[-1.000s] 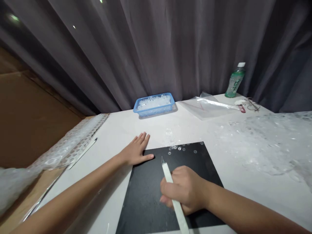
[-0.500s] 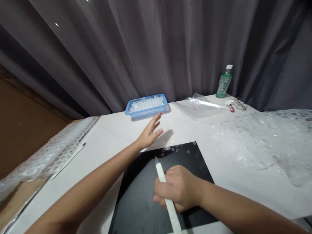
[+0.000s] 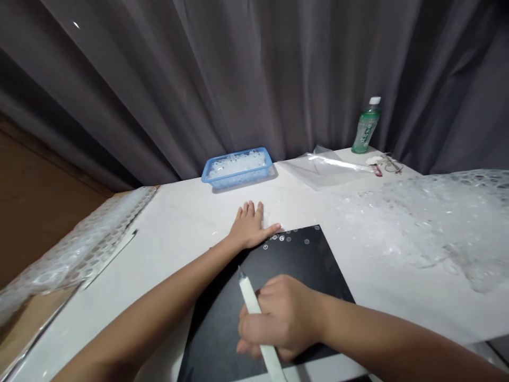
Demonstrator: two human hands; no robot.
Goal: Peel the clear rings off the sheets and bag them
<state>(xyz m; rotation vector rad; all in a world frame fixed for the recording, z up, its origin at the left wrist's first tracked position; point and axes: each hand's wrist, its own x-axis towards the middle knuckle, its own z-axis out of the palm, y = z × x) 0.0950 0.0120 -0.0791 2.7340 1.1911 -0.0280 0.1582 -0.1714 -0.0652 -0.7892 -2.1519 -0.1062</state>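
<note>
Right hand (image 3: 278, 318): grip closed around a slim white stick tool with a clear pointed tip (image 3: 250, 297). Tool slants, tip up and away toward far left, over a flat black rectangular board (image 3: 217, 323); can't tell if the tip touches it. Tool's rear end runs out past the near edge of the board.

Left hand (image 3: 249, 229): grip open and holding nothing, palm down at the far edge of the board, fingers spread over the white desk (image 3: 178, 217) beyond. Thumb points right, next to small clear round discs (image 3: 281, 239) scattered along the board's far edge. Some clear bits also lie on the desk just beside the fingers.

Behind the left hand: a blue rectangular plastic basket (image 3: 242, 181) filled with translucent white bits. Right of it, a flat clear plastic sheet (image 3: 312, 174), then a small pink item (image 3: 377, 170) and a thin wiry item (image 3: 392, 166), too small to identify. Green-labelled clear bottle with white cap (image 3: 366, 130) stands at the back right. Large clear bubble sheet (image 3: 445, 217) on the right; another clear bubble strip (image 3: 79, 244) on the left, beside a second white stick with dark tip (image 3: 111, 260). Brown cardboard (image 3: 35, 207) far left, grey curtain (image 3: 238, 69) behind.
</note>
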